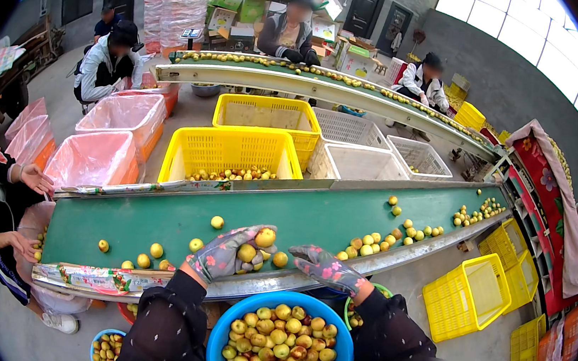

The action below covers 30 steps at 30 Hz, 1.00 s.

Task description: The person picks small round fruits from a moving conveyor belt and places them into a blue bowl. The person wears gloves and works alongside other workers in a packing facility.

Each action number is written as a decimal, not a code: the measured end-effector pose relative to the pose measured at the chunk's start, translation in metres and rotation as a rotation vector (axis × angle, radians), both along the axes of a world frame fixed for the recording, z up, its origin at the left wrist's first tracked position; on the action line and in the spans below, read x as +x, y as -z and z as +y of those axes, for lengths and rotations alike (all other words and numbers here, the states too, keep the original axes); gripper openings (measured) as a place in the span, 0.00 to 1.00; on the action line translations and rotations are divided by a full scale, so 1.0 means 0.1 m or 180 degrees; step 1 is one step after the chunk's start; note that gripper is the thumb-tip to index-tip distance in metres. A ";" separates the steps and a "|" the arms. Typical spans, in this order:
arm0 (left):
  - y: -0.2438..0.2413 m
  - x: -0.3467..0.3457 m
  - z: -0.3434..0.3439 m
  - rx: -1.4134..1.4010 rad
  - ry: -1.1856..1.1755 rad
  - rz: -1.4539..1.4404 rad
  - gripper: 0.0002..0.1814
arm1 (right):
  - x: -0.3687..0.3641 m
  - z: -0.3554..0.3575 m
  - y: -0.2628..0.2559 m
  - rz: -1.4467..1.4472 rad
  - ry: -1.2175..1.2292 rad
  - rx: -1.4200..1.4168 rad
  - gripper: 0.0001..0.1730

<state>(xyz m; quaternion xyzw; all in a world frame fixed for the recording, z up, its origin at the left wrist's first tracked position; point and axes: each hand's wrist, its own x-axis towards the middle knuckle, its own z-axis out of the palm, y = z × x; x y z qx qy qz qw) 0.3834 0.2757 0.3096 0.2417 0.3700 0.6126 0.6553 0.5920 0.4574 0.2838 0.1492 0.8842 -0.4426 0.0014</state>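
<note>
Grey gloves with pink flowers cover both hands. My left hand (232, 254) is over the near edge of the green conveyor belt (286, 207), fingers curled around several yellow-brown jujubes (265, 237). To its right, my right hand (326, 266) hovers by the metal rail with its fingers extended and nothing visible in it. A single jujube (280, 259) lies between the hands. More jujubes (366, 250) lie in a group beyond my right hand, and others are scattered on the belt's left part. Below my hands stands a blue basin (214, 343) full of jujubes.
Yellow crates (234, 145) and white crates (365, 165) stand behind the belt; a second conveyor (332, 86) runs farther back. Several people sit or stand around, one at the belt's left end. Lined orange crates (93, 158) are at left, a yellow crate (468, 297) at right.
</note>
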 end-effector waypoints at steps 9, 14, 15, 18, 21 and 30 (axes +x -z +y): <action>0.03 0.29 0.02 0.0800 0.2135 0.2879 0.27 | 0.78 1.05 0.10 0.1159 0.2121 -0.0657 0.19; 0.00 0.83 -0.06 0.0589 0.3565 0.2714 0.26 | 1.09 1.47 0.40 0.0389 0.2357 -0.0158 0.18; -0.04 0.88 -0.07 0.0396 0.3619 0.2656 0.26 | 1.04 1.45 0.42 0.0002 0.2138 0.0225 0.18; -0.17 0.73 -0.12 -0.0510 0.2996 0.2686 0.26 | 0.48 0.97 0.38 0.0357 0.0871 0.0782 0.18; 0.38 0.38 0.14 -0.0100 0.1008 0.2644 0.25 | 0.39 0.64 0.72 -0.0220 0.0559 0.2080 0.22; 0.50 -0.35 -0.17 -0.1346 -0.0525 0.6046 0.20 | 0.46 1.04 0.73 0.0162 0.0802 0.1865 0.31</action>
